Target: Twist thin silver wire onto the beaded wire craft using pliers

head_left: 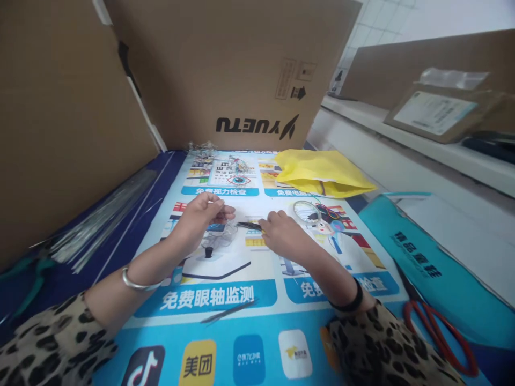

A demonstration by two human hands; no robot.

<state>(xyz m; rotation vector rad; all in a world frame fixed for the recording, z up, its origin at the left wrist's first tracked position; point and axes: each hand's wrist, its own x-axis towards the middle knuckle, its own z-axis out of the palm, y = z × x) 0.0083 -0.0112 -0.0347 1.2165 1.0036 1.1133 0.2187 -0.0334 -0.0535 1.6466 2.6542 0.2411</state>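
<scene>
Thin silvery wire (220, 236) hangs in a loose, curled tangle below the fingers of my left hand (206, 210), which is closed in a pinch on it. My right hand (284, 236) wraps round a small pair of pliers (250, 225) with dark jaws and a bit of yellow handle showing. The jaws point left toward the wire, just right of my left fingertips. Whether they touch the wire I cannot tell. Most of the handles are hidden in my right palm.
A printed sheet (257, 332) covers the table. Around lie a wire coil (306, 213), a yellow bag (322, 169), more wire tangles (239, 165), straight wires (108, 225), dark thin strips (228, 311) and red handles (442, 335). Cardboard (225, 64) walls the back and left.
</scene>
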